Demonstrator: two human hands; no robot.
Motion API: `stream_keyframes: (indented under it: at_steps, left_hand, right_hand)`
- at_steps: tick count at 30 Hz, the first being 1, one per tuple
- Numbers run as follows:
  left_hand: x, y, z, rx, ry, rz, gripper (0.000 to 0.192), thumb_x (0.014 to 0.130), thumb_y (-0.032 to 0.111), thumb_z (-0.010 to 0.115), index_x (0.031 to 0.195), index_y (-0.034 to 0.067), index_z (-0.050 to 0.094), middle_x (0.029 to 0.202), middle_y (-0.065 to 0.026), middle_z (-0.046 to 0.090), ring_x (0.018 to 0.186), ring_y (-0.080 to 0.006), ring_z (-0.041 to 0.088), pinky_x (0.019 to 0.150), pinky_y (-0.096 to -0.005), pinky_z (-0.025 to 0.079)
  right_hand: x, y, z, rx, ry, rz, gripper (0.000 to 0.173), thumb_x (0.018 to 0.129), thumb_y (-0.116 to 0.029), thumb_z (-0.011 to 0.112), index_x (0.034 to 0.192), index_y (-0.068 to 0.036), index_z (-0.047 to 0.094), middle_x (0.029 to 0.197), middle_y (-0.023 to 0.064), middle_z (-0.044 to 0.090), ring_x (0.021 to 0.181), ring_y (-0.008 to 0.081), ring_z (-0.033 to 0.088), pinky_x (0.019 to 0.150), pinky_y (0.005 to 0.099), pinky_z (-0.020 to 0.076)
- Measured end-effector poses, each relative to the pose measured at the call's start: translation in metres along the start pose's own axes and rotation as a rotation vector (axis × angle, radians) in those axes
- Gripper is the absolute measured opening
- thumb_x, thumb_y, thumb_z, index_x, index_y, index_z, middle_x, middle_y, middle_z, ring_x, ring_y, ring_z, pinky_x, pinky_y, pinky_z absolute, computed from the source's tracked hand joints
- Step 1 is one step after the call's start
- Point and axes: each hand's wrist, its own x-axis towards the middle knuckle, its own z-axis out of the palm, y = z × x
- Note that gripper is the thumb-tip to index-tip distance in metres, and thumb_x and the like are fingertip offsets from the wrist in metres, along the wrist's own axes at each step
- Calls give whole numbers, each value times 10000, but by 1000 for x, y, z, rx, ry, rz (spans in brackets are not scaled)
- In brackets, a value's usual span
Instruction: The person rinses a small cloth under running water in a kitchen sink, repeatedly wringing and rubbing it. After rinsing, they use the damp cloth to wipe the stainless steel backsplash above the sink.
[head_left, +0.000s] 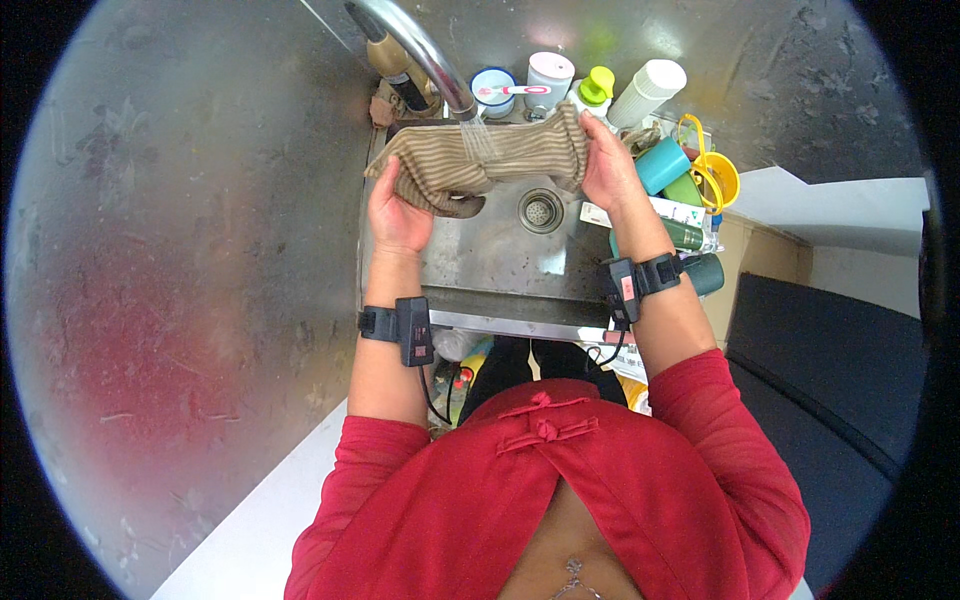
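Observation:
A brown-and-beige striped cloth (517, 154), knitted in look, is stretched sideways above the sink between both hands. My left hand (401, 214) grips its left end, where the fabric bunches and hangs in a fold. Its right end is held by my right hand (606, 161), thumb on top; the fingers behind the cloth are hidden. Water sprays from the curved chrome faucet (442, 56) onto the middle of the fabric. Below lies the stainless steel sink (480, 262) with its round drain strainer (540, 211).
Along the back stand a brown bottle (394, 64), an enamel cup (493, 79) with a pink-and-white brush, a white container (551, 71), a green-topped pump bottle (596, 86) and a ribbed white bottle (649, 90). Teal cups (661, 166) and a yellow container (720, 180) crowd the right. A metal wall (187, 225) borders the left.

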Motion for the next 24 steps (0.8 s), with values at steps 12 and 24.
stream_keyframes:
  at_steps: [12, 24]
  left_hand:
    - [0, -6, -4, 247, -36, -81, 440, 920, 373, 404, 1187, 30, 473, 1155, -84, 545, 1066, -224, 514, 918, -386, 397]
    - [-7, -19, 8, -1, 21, -192, 436, 891, 389, 433, 1180, 67, 490, 1138, -99, 545, 1036, -250, 525, 898, -396, 410]
  right_hand:
    - [-16, -1, 26, -215, -95, -133, 226, 875, -109, 492, 1076, -16, 538, 991, 47, 604, 893, 130, 558, 808, 264, 429]
    - [-60, 79, 71, -654, -601, -313, 279, 815, -43, 484, 1080, -8, 567, 1217, 168, 507, 1103, 249, 489, 877, 343, 426]
